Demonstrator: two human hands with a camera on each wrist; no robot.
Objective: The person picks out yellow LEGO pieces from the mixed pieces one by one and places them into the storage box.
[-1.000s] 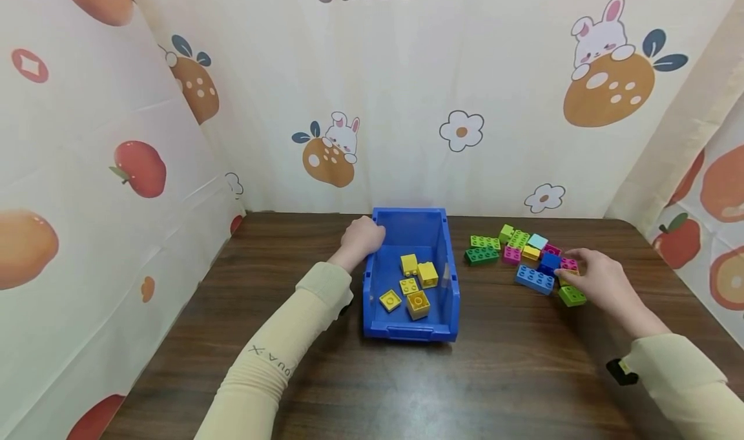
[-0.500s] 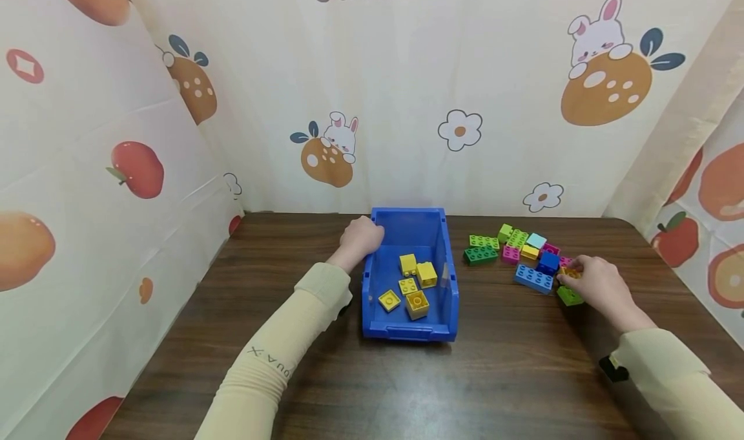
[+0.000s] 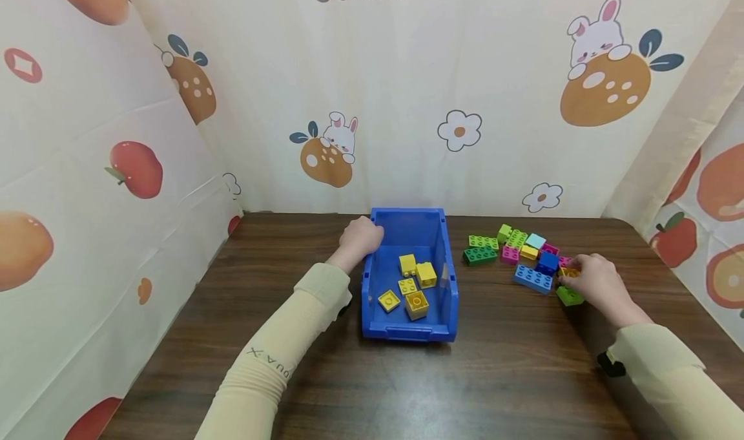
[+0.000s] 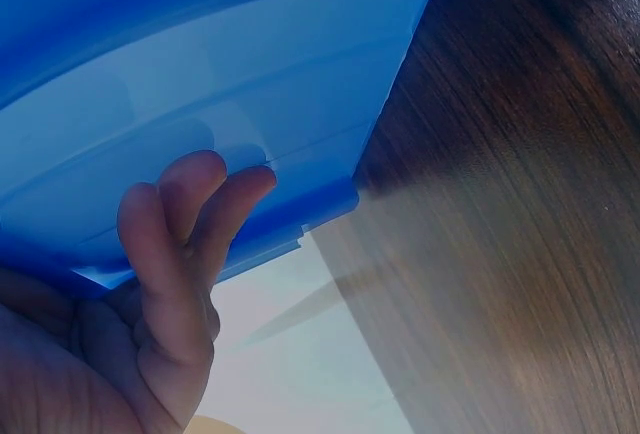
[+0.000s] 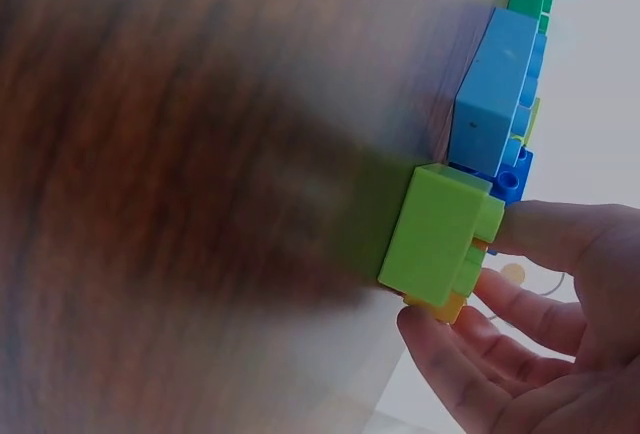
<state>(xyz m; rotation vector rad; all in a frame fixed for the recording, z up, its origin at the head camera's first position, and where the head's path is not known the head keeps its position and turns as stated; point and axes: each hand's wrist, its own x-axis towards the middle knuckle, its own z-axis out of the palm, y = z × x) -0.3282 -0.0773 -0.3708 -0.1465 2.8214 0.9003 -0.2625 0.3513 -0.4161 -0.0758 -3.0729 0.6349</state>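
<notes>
My left hand (image 3: 360,236) grips the upper left wall of a blue plastic bin (image 3: 407,334); in the left wrist view, its fingers (image 4: 165,264) bend against the bin's wall (image 4: 300,84). Several yellow toy bricks (image 3: 426,275) lie loose inside the bin. At the right end of a brick pile, my right hand (image 3: 595,282) pinches an orange-yellow brick (image 3: 569,272), mostly covered by the fingers. The right wrist view shows that brick (image 5: 453,309) peeking out behind a lime green brick (image 5: 435,239), with thumb and fingers on either side.
Beside the right hand are a light blue brick (image 3: 533,279), a dark blue brick (image 3: 547,263) and a small yellow brick (image 3: 529,252). Green bricks (image 3: 480,254), pink bricks (image 3: 510,254) and a pale blue brick (image 3: 535,241) lie behind, near the curtain (image 3: 395,168).
My right hand has shifted slightly from the pink brick toward me and closed around the orange-yellow brick. My left hand and the bin have stayed in place.
</notes>
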